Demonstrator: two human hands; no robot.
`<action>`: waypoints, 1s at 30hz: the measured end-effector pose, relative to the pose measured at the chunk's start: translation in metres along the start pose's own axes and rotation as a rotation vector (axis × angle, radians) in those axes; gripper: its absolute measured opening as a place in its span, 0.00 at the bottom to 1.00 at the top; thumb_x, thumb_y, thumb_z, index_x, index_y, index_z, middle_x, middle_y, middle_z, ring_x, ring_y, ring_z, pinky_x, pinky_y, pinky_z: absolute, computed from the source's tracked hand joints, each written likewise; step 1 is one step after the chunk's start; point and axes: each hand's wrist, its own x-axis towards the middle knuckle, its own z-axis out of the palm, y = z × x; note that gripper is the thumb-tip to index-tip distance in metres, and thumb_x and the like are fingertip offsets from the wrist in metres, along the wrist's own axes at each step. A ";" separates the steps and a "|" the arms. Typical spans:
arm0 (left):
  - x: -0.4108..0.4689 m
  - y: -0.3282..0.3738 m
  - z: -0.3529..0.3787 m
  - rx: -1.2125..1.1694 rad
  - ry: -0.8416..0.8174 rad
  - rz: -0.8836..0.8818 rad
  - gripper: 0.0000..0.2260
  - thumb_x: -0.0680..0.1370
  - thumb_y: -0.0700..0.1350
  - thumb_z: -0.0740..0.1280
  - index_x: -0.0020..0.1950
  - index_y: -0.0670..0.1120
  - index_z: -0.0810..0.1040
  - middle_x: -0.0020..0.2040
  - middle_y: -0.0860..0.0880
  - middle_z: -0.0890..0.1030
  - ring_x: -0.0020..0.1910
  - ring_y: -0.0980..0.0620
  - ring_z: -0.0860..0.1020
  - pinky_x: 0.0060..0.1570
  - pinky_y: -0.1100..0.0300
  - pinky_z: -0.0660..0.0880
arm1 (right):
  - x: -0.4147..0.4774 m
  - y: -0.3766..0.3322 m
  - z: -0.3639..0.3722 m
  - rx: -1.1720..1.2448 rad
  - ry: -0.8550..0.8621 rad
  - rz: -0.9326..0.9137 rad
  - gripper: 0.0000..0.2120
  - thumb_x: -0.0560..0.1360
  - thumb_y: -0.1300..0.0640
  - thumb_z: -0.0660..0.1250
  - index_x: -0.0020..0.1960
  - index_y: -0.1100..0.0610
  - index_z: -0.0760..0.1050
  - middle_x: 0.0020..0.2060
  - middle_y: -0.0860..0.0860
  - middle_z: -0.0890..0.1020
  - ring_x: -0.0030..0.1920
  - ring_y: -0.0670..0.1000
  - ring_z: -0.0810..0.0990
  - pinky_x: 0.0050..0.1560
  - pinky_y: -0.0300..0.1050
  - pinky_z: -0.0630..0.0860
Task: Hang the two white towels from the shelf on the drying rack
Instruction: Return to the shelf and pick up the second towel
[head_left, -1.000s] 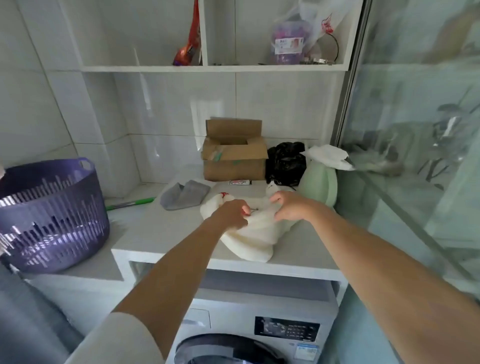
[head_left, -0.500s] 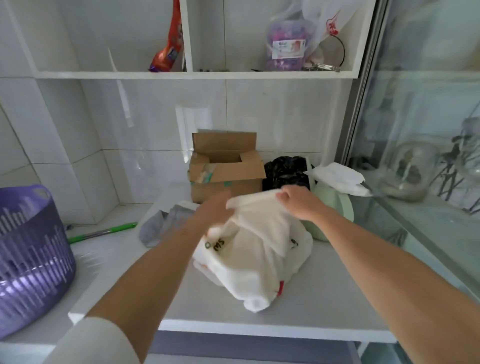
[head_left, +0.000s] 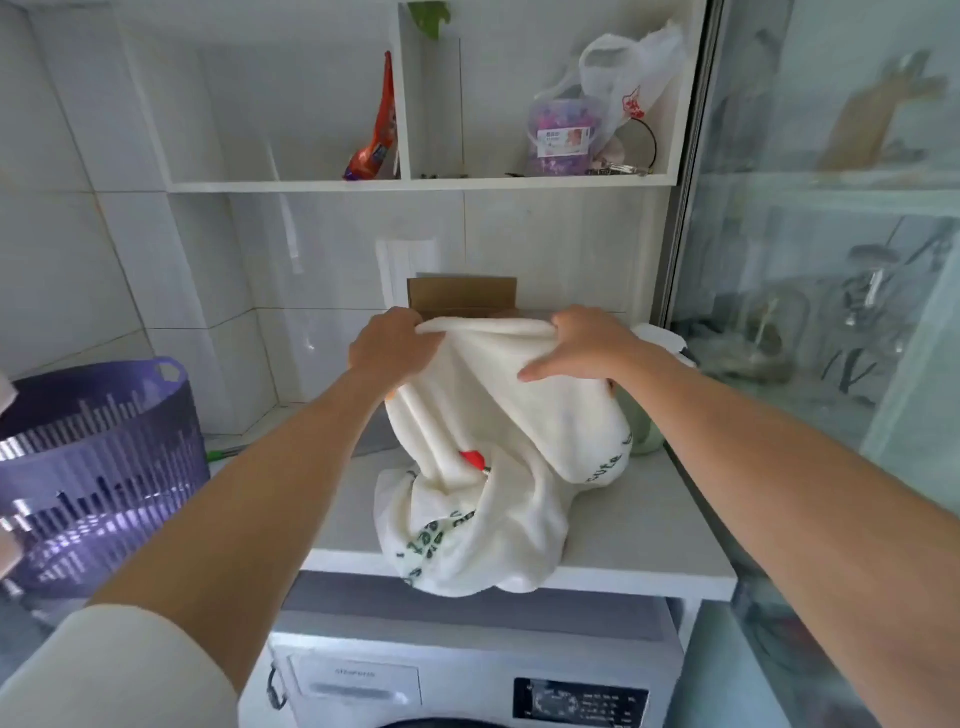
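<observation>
Both hands, left hand (head_left: 389, 345) and right hand (head_left: 584, 343), have fingers pinched on the towel (head_left: 498, 415) edge; lift higher so the bunch below clears the shelf (head_left: 649, 530).

- washing machine (head_left: 467, 675) is the landmark, bottom centre, display panel on its right front
- purple laundry basket (head_left: 98, 467) left of the machine, slotted wall
- green pen (head_left: 223, 455) between basket and machine, lying flat, mostly hidden
- cardboard box (head_left: 462, 293) above the machine, against the tiled wall, flap up
- pale green container (head_left: 644, 431) above the machine's right side, partly hidden
- orange-red packet (head_left: 376, 135) high above the machine, in the upper cubby, leaning on the divider
- clear tub of purple items (head_left: 563, 137) and white plastic bag (head_left: 634, 67) high up, right of the packet
</observation>
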 end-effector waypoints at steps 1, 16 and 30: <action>-0.017 -0.001 -0.007 -0.003 -0.003 -0.013 0.16 0.74 0.58 0.60 0.31 0.51 0.69 0.32 0.51 0.75 0.37 0.44 0.77 0.33 0.59 0.66 | -0.012 -0.007 -0.001 -0.034 0.027 -0.018 0.19 0.64 0.43 0.74 0.39 0.53 0.68 0.36 0.46 0.72 0.45 0.54 0.78 0.36 0.43 0.68; -0.234 -0.020 -0.147 0.134 -0.296 0.003 0.21 0.60 0.61 0.76 0.43 0.48 0.79 0.35 0.48 0.80 0.32 0.47 0.81 0.20 0.63 0.70 | -0.155 -0.116 -0.016 0.322 0.274 -0.030 0.18 0.76 0.63 0.55 0.63 0.58 0.74 0.57 0.58 0.80 0.59 0.61 0.77 0.59 0.52 0.74; -0.517 -0.142 -0.325 0.425 -0.300 -0.472 0.11 0.70 0.48 0.73 0.44 0.41 0.79 0.33 0.49 0.77 0.30 0.48 0.77 0.27 0.62 0.71 | -0.351 -0.336 0.035 0.363 -0.350 -0.431 0.08 0.74 0.55 0.66 0.47 0.60 0.77 0.40 0.57 0.77 0.39 0.54 0.77 0.37 0.40 0.67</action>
